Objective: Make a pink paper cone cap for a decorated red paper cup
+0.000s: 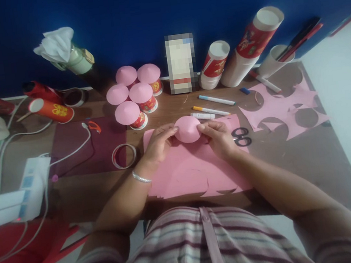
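Observation:
A small pink paper cone (187, 129) is held up over the pink paper sheets (180, 173), its point toward me. My left hand (163, 140) pinches its left edge between thumb and fingers. On the opposite edge, my right hand (218, 134) grips it the same way. The fingers behind the cone are hidden. Black-handled scissors (241, 137) lie just right of my right hand, their blades out of sight. Beyond my left hand stand several red paper cups (138, 121) topped with pink paper cones (127, 112).
Markers (211, 110) lie beyond the hands. Pink paper scraps (283, 107) with round holes spread at right. A tape roll (124, 156) is left of the sheets. Stacked cups (246, 48) and a blurred upright object (182, 64) stand at the back. Cables and a power strip (32, 187) occupy the left.

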The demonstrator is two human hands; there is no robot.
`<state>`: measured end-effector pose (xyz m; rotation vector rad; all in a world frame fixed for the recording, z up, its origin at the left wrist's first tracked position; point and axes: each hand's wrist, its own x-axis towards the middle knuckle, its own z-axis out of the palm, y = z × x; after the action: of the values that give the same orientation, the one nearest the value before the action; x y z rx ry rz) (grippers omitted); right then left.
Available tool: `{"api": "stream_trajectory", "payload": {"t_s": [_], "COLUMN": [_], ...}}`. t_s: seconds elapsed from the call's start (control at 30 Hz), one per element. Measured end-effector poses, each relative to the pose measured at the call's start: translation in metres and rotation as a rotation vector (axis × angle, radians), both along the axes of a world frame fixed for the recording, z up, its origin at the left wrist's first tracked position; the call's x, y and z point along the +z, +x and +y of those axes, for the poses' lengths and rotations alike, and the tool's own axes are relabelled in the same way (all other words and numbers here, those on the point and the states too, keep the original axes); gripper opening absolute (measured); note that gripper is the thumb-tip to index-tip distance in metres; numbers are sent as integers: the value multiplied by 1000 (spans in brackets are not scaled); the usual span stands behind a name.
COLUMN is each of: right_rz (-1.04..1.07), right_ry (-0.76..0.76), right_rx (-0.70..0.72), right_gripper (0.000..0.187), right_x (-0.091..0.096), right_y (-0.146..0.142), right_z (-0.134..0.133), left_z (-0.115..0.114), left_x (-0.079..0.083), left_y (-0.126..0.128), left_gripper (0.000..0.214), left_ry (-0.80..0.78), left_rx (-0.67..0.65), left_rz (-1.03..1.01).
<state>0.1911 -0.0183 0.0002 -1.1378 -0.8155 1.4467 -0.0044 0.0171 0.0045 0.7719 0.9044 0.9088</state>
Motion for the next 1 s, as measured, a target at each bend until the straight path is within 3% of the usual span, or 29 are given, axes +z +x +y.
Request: {"api": "stream_trajectory", "payload": {"t_s": [0.23, 0.47, 0.7, 0.83, 0.93, 1.0], "right_rz": [35, 39, -67, -35, 15, 24], "right_ry": [-82, -122, -38, -33, -16, -3], "right_rx": [-12, 28, -8, -8, 50, 104], "right_gripper": [63, 72, 51, 51, 54, 45], "right_x": [4, 7, 2, 0, -1, -1], "right_y": [-5, -5, -2, -2, -2, -2], "right_z": [3, 4, 2, 0, 0, 0], "left_z": [-1, 0, 0, 0, 1, 1], "left_x": [-1, -3, -3, -2, -1, 1], "left_y": [1, 1, 0, 0, 1, 1], "left_gripper": [15, 14, 15, 15, 15, 14], "left_ry": [9, -10, -26, -8, -8, -1], "left_rx": [108, 135, 87, 102, 88, 47], "left_rz": [12, 18, 14, 4, 1, -17]}}
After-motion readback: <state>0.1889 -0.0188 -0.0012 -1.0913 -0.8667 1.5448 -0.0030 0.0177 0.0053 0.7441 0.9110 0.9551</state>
